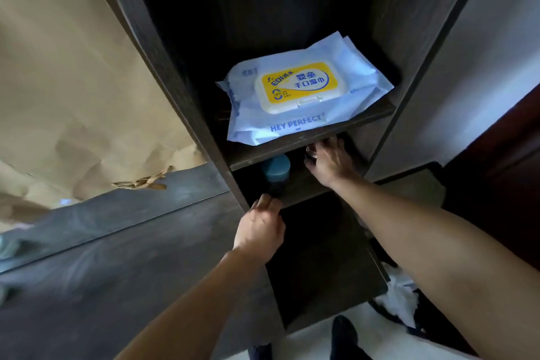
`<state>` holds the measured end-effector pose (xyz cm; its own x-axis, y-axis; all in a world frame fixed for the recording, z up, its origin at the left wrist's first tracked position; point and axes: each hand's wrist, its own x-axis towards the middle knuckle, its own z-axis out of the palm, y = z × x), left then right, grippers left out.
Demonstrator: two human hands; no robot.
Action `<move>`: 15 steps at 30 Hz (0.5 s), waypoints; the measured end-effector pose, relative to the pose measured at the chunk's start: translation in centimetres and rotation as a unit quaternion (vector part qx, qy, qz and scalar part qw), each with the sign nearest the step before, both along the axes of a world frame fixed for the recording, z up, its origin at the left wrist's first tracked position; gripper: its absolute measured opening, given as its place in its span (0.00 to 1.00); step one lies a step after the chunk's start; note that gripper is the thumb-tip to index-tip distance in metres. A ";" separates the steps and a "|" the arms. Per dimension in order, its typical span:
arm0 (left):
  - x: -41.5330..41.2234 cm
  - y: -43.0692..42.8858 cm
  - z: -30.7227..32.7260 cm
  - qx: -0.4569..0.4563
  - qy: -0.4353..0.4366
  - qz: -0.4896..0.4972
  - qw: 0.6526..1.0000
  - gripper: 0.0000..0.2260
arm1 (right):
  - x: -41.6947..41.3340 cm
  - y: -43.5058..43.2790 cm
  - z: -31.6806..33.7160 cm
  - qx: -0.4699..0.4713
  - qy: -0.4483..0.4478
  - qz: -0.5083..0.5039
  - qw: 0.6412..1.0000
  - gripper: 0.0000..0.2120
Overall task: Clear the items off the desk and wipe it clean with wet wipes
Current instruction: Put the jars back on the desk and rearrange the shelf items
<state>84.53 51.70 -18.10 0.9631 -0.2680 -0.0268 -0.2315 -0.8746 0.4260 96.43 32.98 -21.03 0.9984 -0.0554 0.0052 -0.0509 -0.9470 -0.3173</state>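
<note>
One pack of wet wipes [304, 90] lies flat on a shelf board [292, 149] of a dark shelf unit, its front corner reaching the board's edge. It is a pale blue soft pack with a cream flip lid, shut, bearing a yellow label; "HEY PERFECT" is printed in blue below the lid. The back of that compartment is lost in shadow.

Just under the board stands a teal-capped container [276, 169]. Its body is dark and blurred, so what it is cannot be told. The left hand [260, 228] has its grip curled round the lower end of it, at the front edge of the lower shelf.

The right hand [330, 161] reaches into the same lower compartment, fingertips hidden under the board. A small glassy thing [311, 152] shines beside its thumb, but whether the grip is closed on it cannot be told.

Left of the unit, the dark grey desk [117, 242] runs out of frame, with crumpled brown paper [73, 82] above it. At lower right, white crumpled tissue [400, 301] lies in a dark bin, partly cut off by the forearm.
</note>
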 end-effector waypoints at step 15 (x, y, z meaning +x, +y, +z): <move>7.4 -5.9 -2.9 0.082 -0.010 0.204 0.976 0.30 | -5.8 -5.6 -3.3 0.122 -0.081 0.135 0.980 0.26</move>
<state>91.91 45.75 -21.04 0.9895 0.1436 -0.0177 0.1430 -0.9519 0.2712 90.63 27.42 -24.33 0.9642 0.1913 0.1839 0.2605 -0.8139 -0.5192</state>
